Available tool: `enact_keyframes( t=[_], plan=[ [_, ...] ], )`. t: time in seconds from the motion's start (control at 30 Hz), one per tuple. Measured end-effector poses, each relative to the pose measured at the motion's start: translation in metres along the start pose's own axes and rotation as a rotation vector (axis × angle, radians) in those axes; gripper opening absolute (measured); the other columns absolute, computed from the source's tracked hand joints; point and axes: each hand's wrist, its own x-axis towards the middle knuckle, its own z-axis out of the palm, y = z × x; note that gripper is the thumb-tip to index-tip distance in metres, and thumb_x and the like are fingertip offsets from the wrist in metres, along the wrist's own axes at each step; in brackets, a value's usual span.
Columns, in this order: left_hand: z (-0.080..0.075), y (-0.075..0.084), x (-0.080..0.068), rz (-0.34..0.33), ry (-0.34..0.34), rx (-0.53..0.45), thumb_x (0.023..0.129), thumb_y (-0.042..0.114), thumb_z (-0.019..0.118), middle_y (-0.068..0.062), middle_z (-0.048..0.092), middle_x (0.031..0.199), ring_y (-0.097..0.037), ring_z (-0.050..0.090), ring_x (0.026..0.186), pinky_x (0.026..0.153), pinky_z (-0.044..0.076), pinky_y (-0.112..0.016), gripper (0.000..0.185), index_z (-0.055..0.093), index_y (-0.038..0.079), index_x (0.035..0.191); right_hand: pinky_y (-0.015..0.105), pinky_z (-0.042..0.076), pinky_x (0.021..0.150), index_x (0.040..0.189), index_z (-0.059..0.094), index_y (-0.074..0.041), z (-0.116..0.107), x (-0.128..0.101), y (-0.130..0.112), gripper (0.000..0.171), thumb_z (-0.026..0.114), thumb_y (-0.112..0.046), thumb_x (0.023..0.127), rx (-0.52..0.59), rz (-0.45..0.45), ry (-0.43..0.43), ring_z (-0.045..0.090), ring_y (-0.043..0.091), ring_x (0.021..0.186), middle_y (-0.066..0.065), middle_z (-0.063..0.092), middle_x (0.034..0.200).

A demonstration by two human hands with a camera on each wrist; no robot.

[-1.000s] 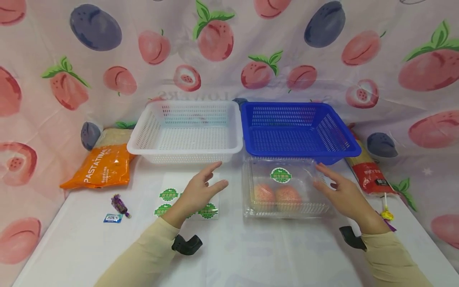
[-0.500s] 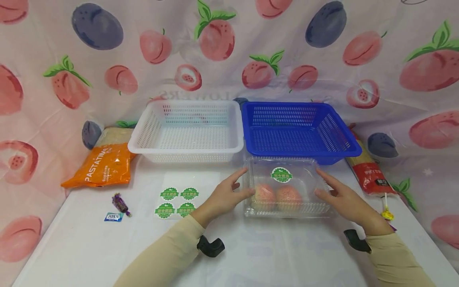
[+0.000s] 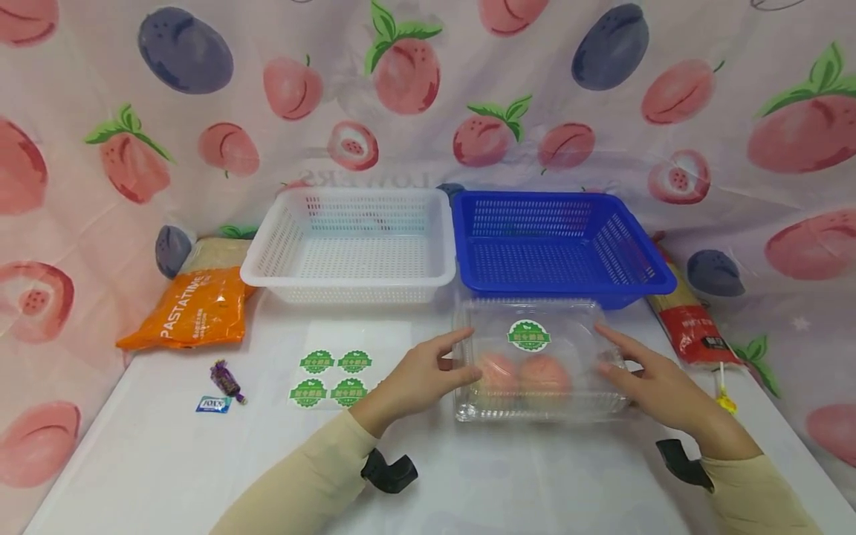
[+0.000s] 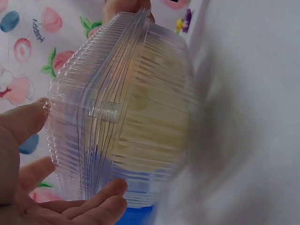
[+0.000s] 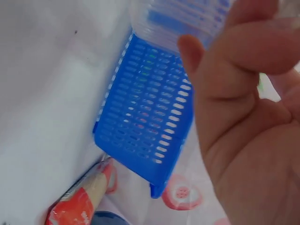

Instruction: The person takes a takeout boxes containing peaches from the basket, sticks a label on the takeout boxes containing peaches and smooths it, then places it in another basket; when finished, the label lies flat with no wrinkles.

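A clear plastic clamshell box (image 3: 568, 364) with a green sticker (image 3: 528, 336) on its lid stands between both hands in the head view. Two round pink, peach-like things (image 3: 545, 377) show through the plastic, yellowish from the side in the left wrist view. My left hand (image 3: 420, 375) holds the box's left end, thumb and fingers (image 4: 105, 206) spread along its side. At the opposite end my right hand (image 3: 658, 383) grips with bent fingers, partly cut off in the right wrist view. A shadowed gap beneath the box (image 4: 159, 103) shows it slightly above the table.
Behind the box are a blue basket (image 3: 568, 288) and a white basket (image 3: 348, 284). Left lie a sticker sheet (image 3: 334, 338), an orange pasta bag (image 3: 190, 308) and two wrapped sweets (image 3: 226, 380). Right are a red noodle pack (image 3: 698, 334) and a yellow lollipop (image 3: 726, 403).
My left hand has moved right from above the sticker sheet to the box's left end. The box has come up and slightly nearer, with the right hand following along at its right end.
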Motion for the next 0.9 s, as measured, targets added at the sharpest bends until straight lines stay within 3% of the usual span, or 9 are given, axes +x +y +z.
enact_keyframes(
  t=[0.13, 0.23, 0.37, 0.47, 0.6, 0.67, 0.7, 0.83, 0.9],
  plan=[
    [-0.002, 0.012, -0.009, 0.026, 0.01, 0.01, 0.091, 0.04, 0.074, -0.005, 0.045, 0.153, -0.025, 0.06, 0.122, 0.091, 0.054, -0.044, 0.068, 0.045, 0.028, 0.152, 0.031, 0.048, 0.055, 0.158, 0.033, -0.017, -0.003, -0.012, -0.008, 0.059, 0.052, -0.034, 0.105, 0.018, -0.037, 0.085, 0.06, 0.025, 0.074, 0.033, 0.046, 0.136],
    [-0.004, 0.022, -0.014, 0.059, 0.019, 0.016, 0.091, 0.038, 0.074, -0.005, 0.045, 0.153, -0.025, 0.06, 0.122, 0.092, 0.054, -0.042, 0.068, 0.046, 0.026, 0.152, 0.029, 0.043, 0.049, 0.156, 0.036, -0.017, -0.006, -0.018, -0.014, 0.055, 0.052, -0.03, 0.105, 0.027, -0.054, 0.138, 0.054, 0.02, 0.059, 0.03, 0.049, 0.131],
    [-0.008, 0.036, -0.015, 0.101, 0.035, 0.042, 0.091, 0.037, 0.074, -0.004, 0.045, 0.152, -0.025, 0.061, 0.121, 0.092, 0.054, -0.039, 0.068, 0.046, 0.027, 0.152, 0.028, 0.044, 0.05, 0.154, 0.039, -0.014, -0.013, -0.022, -0.02, 0.052, 0.053, -0.025, 0.105, 0.019, -0.088, 0.211, 0.059, 0.017, 0.064, 0.031, 0.048, 0.132],
    [-0.012, 0.045, -0.012, 0.122, 0.051, 0.061, 0.091, 0.038, 0.074, 0.0, 0.045, 0.152, -0.024, 0.06, 0.122, 0.093, 0.054, -0.039, 0.068, 0.045, 0.029, 0.152, 0.033, 0.05, 0.059, 0.152, 0.042, -0.011, -0.022, -0.019, -0.023, 0.051, 0.055, -0.023, 0.104, -0.007, -0.134, 0.276, 0.059, 0.017, 0.082, 0.031, 0.048, 0.136],
    [-0.02, 0.057, 0.001, 0.136, 0.047, 0.067, 0.091, 0.04, 0.073, 0.005, 0.042, 0.154, -0.025, 0.057, 0.125, 0.096, 0.052, -0.041, 0.068, 0.044, 0.031, 0.152, 0.027, 0.048, 0.065, 0.149, 0.048, -0.009, -0.037, -0.009, -0.028, 0.048, 0.058, -0.019, 0.103, -0.032, -0.166, 0.371, 0.052, 0.012, 0.089, 0.026, 0.058, 0.122],
    [-0.025, 0.062, 0.009, 0.14, 0.039, 0.059, 0.092, 0.04, 0.072, 0.005, 0.041, 0.155, -0.025, 0.056, 0.127, 0.096, 0.052, -0.042, 0.068, 0.043, 0.032, 0.153, 0.026, 0.047, 0.062, 0.148, 0.049, -0.01, -0.044, -0.002, -0.031, 0.048, 0.058, -0.02, 0.102, -0.017, -0.156, 0.403, 0.053, 0.01, 0.084, 0.025, 0.059, 0.11],
    [-0.027, 0.065, 0.014, 0.149, 0.037, 0.055, 0.092, 0.039, 0.072, 0.004, 0.041, 0.155, -0.025, 0.057, 0.126, 0.096, 0.052, -0.042, 0.067, 0.043, 0.032, 0.153, 0.022, 0.042, 0.055, 0.148, 0.049, -0.01, -0.048, 0.002, -0.033, 0.047, 0.058, -0.02, 0.102, -0.008, -0.154, 0.421, 0.049, 0.005, 0.077, 0.024, 0.058, 0.107],
    [-0.034, 0.075, 0.028, 0.198, 0.065, 0.022, 0.094, 0.036, 0.071, 0.0, 0.043, 0.154, -0.021, 0.059, 0.123, 0.095, 0.053, -0.04, 0.064, 0.045, 0.029, 0.152, 0.024, 0.041, 0.048, 0.149, 0.05, -0.017, -0.062, 0.018, -0.039, 0.048, 0.057, -0.024, 0.103, 0.045, -0.136, 0.474, 0.05, 0.004, 0.074, 0.028, 0.057, 0.117],
    [-0.036, 0.078, 0.034, 0.222, 0.089, -0.004, 0.095, 0.034, 0.07, -0.002, 0.044, 0.153, -0.02, 0.059, 0.123, 0.096, 0.052, -0.039, 0.062, 0.046, 0.027, 0.152, 0.021, 0.044, 0.05, 0.15, 0.049, -0.02, -0.068, 0.026, -0.042, 0.048, 0.057, -0.027, 0.103, 0.066, -0.127, 0.501, 0.051, 0.006, 0.077, 0.024, 0.057, 0.123]
  ],
)
